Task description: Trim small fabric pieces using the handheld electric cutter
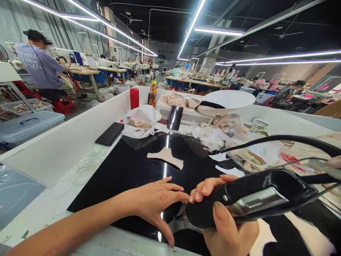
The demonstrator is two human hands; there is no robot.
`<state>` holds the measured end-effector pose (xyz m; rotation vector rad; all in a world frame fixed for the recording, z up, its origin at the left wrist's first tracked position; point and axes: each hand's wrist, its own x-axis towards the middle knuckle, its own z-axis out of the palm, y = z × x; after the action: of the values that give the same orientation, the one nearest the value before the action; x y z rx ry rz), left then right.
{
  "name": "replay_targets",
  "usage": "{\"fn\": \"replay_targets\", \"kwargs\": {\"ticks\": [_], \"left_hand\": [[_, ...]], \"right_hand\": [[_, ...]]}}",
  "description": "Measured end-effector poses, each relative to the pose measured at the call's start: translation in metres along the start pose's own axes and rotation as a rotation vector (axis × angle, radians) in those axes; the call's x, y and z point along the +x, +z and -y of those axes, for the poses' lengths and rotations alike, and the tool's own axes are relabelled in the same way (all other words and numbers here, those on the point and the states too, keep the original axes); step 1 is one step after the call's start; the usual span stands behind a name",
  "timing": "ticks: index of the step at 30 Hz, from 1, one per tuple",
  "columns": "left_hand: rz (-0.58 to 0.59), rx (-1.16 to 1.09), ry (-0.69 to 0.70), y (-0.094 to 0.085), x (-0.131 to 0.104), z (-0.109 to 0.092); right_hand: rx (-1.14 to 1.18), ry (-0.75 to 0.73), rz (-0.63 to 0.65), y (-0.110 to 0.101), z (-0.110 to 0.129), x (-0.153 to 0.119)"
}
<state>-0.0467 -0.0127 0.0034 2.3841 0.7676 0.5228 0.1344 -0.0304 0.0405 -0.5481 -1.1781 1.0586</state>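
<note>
My right hand (229,220) is wrapped round a black handheld tool (258,195) with a silvery metal part and a cable, at the lower right. My left hand (160,199) rests with spread fingers on the glossy black board (119,174), its fingertips close to the tool's front end. Farther back on the board lies a beige fabric piece (166,156), touched by neither hand. Something clear or shiny shows between my hands under the tool's tip, too unclear to make out.
A black phone (109,134) lies left, beside a white plastic bag (141,121). Behind are a red cylinder (134,99), a bottle (153,94), a dark upright object (175,118) and a white lamp-like dish (229,99). Fabric scraps (247,156) crowd the right. A person (42,67) sits far left.
</note>
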Motion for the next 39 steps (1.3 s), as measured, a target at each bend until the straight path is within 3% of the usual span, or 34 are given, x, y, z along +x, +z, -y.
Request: {"fn": "replay_targets", "kwargs": {"ticks": [13,20,30,35,39], "left_hand": [[0.047,-0.008,0.005,-0.001,0.000,0.001],[0.032,-0.013,0.007,0.003,-0.001,0.005],[0.045,0.110,0.032,-0.019,-0.011,0.004],[-0.009,0.227,0.036,-0.035,-0.016,0.014],[-0.180,0.460,-0.085,-0.040,-0.019,0.019]], "right_hand": [[0.042,-0.013,0.057,0.010,-0.002,-0.008],[0.036,0.004,0.028,0.008,0.002,-0.003],[-0.029,-0.048,-0.239,-0.015,0.025,0.027],[-0.055,-0.047,-0.261,-0.020,0.023,0.026],[-0.041,-0.058,-0.210,-0.016,0.017,0.025]]}}
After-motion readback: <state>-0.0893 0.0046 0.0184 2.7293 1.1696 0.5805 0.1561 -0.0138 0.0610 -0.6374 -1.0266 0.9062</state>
